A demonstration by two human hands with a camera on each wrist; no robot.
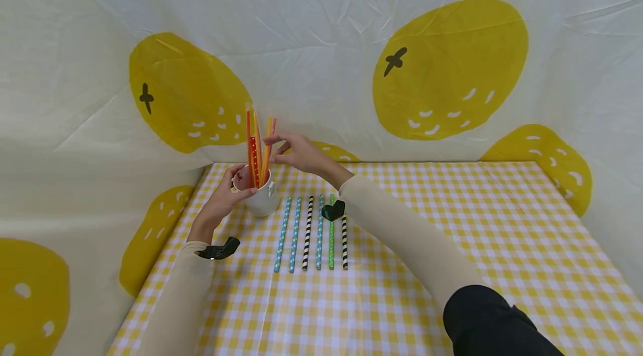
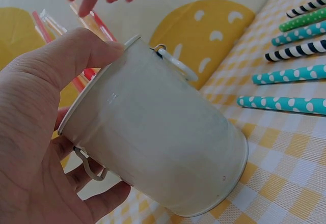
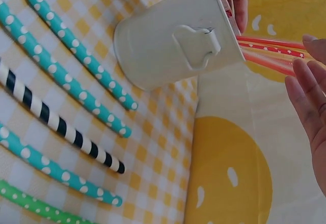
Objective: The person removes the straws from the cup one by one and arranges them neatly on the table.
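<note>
A white metal bucket (image 2: 153, 132) with small side handles stands on the cloth at the back left. My left hand (image 1: 225, 200) grips it by the rim, thumb on the near side and fingers round the far side. Several red, orange and red star-patterned straws (image 3: 270, 48) stick up out of the bucket. Beside their upper ends is my right hand (image 1: 300, 154), its thumb and fingers apart around the straw tips. Whether it touches a straw, I cannot tell. Straws lower in the bucket are hidden by its wall.
To the right of the bucket lies a row of paper straws: blue dotted straws (image 1: 283, 236), black-and-white striped straws (image 1: 307, 233) and a green dotted straw (image 1: 331, 244). A yellow checked cloth (image 1: 452, 222) covers the table. Behind hangs a fruit-print curtain (image 1: 321, 82).
</note>
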